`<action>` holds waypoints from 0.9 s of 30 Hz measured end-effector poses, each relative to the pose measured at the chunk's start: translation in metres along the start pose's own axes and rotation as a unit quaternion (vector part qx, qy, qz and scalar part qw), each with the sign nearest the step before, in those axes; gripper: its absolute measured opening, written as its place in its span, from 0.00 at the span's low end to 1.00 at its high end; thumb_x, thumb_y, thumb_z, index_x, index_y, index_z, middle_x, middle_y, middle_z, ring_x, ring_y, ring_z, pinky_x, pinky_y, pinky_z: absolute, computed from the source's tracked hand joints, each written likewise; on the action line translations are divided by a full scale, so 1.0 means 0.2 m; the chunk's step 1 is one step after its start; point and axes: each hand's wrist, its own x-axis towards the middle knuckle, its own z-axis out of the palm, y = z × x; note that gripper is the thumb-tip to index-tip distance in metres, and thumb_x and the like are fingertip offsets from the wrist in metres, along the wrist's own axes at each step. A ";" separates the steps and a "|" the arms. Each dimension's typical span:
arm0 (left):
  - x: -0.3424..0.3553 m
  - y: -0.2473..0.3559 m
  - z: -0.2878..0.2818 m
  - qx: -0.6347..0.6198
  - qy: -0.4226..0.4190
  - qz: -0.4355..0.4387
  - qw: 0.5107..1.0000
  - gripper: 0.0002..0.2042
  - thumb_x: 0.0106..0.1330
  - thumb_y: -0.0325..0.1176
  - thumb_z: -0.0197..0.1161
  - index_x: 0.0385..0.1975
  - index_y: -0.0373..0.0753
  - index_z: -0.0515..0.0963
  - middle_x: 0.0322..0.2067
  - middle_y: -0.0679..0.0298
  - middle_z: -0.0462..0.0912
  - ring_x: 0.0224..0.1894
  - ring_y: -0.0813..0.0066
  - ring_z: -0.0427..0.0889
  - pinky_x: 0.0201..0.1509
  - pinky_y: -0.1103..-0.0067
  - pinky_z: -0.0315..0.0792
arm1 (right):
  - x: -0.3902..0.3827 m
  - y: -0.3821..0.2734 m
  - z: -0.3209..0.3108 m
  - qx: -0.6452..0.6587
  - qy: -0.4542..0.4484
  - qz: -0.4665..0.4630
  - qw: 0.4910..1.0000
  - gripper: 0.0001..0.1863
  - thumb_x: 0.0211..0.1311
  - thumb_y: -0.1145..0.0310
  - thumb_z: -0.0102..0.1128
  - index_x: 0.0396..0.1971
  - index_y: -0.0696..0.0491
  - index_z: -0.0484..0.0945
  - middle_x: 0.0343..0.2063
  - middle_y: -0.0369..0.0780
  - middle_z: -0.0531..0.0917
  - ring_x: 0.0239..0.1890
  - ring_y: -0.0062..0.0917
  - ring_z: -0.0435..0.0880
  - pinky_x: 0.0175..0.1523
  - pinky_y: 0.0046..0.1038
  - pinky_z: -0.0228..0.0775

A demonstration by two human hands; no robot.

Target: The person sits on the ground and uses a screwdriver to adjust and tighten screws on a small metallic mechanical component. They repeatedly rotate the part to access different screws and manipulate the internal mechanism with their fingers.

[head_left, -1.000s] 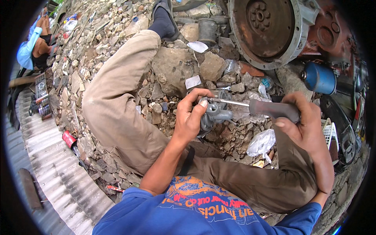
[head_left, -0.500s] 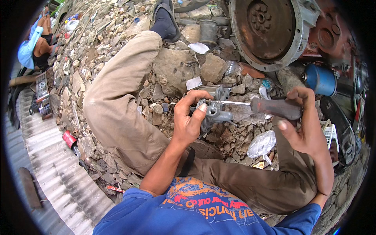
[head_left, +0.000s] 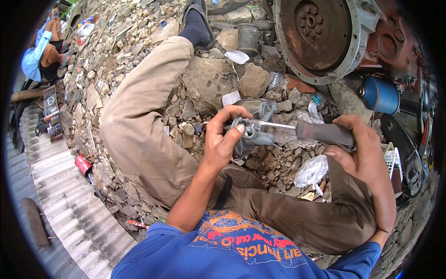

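Note:
My left hand (head_left: 225, 139) grips a grey cast-metal engine part (head_left: 259, 136) with a round stub and a bowl-like upper section; my thumb and forefinger press on its left side. Wrapped around the end of a dark, thick handle, my right hand (head_left: 357, 151) holds a screwdriver (head_left: 325, 134). The screwdriver's shaft lies roughly level and points left into the metal part, close to my left fingertips. Where its tip meets the part is hard to make out. Both hands are above the rubble between my bent legs.
A big round flywheel housing (head_left: 316, 39) on a reddish engine (head_left: 390, 42) stands at the upper right, near a blue canister (head_left: 380, 95). Stones and a clear plastic bag (head_left: 311, 171) lie around. Corrugated sheet (head_left: 60, 186) lines the left; another person (head_left: 42, 53) sits beyond.
My right hand's fingers have shifted on the screwdriver handle, and the handle is tilted slightly lower at its right end. The left hand and the metal part have hardly moved.

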 end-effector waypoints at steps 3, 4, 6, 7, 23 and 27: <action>0.00 0.03 0.03 -0.027 -0.004 0.010 1.000 0.14 0.59 0.36 0.57 0.39 0.32 0.77 0.37 0.62 0.81 0.44 0.75 0.77 0.54 0.76 0.69 | 0.01 0.00 -0.05 -0.042 -0.013 -0.053 0.998 0.31 0.52 0.58 0.77 0.49 0.59 0.71 0.31 0.48 0.79 0.36 0.47 0.82 0.41 0.41 0.73; 0.00 0.02 0.04 -0.027 -0.001 0.009 1.000 0.14 0.60 0.36 0.57 0.39 0.32 0.77 0.37 0.62 0.81 0.44 0.75 0.77 0.54 0.76 0.69 | 0.02 -0.03 -0.04 -0.042 0.010 -0.058 0.997 0.30 0.52 0.58 0.76 0.48 0.59 0.72 0.31 0.48 0.78 0.34 0.46 0.81 0.40 0.41 0.73; 0.00 0.00 0.04 -0.029 0.004 0.008 1.000 0.13 0.60 0.35 0.58 0.38 0.32 0.77 0.37 0.62 0.81 0.43 0.75 0.77 0.54 0.76 0.69 | 0.02 -0.08 -0.02 -0.001 0.038 -0.036 0.999 0.28 0.54 0.57 0.75 0.47 0.59 0.73 0.30 0.47 0.78 0.32 0.45 0.81 0.37 0.40 0.72; 0.01 0.01 0.04 -0.019 0.004 0.013 1.000 0.12 0.60 0.35 0.58 0.38 0.32 0.77 0.37 0.62 0.81 0.43 0.75 0.77 0.53 0.76 0.69 | 0.00 -0.10 -0.01 0.040 0.042 -0.008 0.998 0.28 0.55 0.56 0.74 0.46 0.59 0.73 0.30 0.47 0.78 0.31 0.44 0.81 0.37 0.40 0.72; 0.01 -0.01 -0.01 0.035 0.010 0.046 0.998 0.10 0.61 0.34 0.61 0.36 0.34 0.79 0.32 0.63 0.80 0.36 0.76 0.74 0.46 0.77 0.68 | -0.02 -0.06 -0.01 0.049 0.031 -0.037 0.998 0.25 0.66 0.52 0.64 0.51 0.57 0.74 0.33 0.44 0.84 0.35 0.43 0.85 0.43 0.40 0.75; 0.01 0.00 0.01 0.019 0.000 0.043 0.999 0.10 0.60 0.34 0.61 0.36 0.34 0.79 0.32 0.63 0.80 0.36 0.76 0.74 0.46 0.77 0.67 | 0.00 -0.05 -0.03 0.150 0.014 0.076 0.986 0.25 0.66 0.53 0.65 0.49 0.59 0.74 0.35 0.47 0.82 0.39 0.45 0.85 0.44 0.38 0.74</action>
